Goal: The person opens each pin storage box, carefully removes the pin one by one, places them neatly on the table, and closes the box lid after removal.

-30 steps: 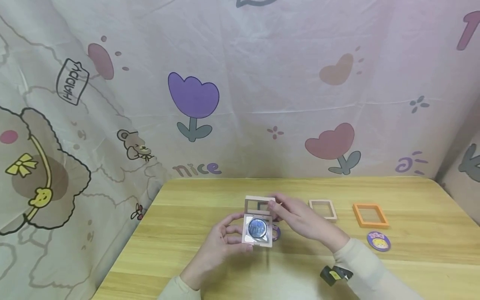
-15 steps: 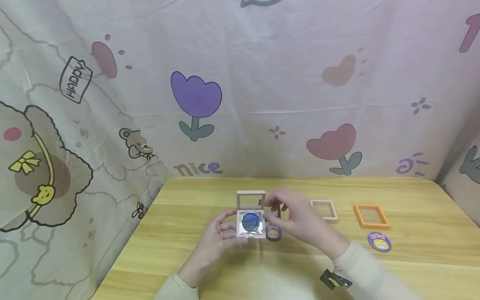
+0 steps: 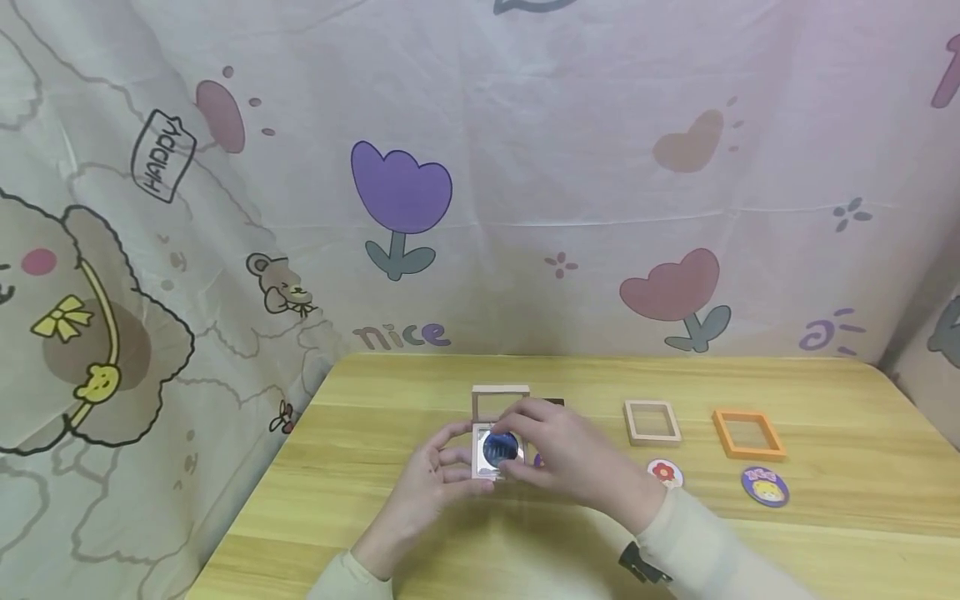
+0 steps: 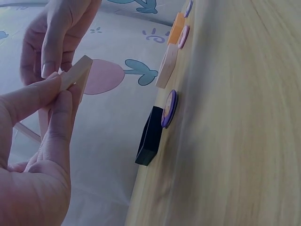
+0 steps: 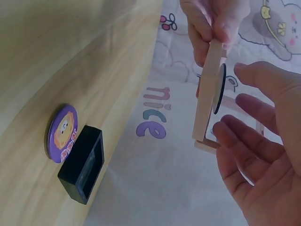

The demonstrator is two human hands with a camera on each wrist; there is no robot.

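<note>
A pale pink square display case (image 5: 206, 103) hangs above the table, its lid (image 3: 501, 389) swung up behind the lower half. Thumb and fingers of my left hand (image 3: 420, 496) grip it by the left side. On the clear film inside the lower half sits a round dark blue badge (image 3: 497, 450), which appears as a thin dark disc in the right wrist view. My right hand (image 3: 573, 458) is in front of that badge, fingers parted and gently bent. A gap shows between its fingertips and the disc in the right wrist view.
On the wooden table, a black frame (image 5: 77, 165) lies beside a purple badge (image 5: 63, 132). Farther right are a pink frame (image 3: 655, 442), an orange frame (image 3: 756, 454), a flower badge (image 3: 664, 472) and another purple badge (image 3: 765, 486). Printed cloth (image 3: 525, 167) hangs behind.
My right hand has left the lid and moved left and down to the blue badge. The case has tilted and shifted slightly left. The flower badge has come out from behind my right arm.
</note>
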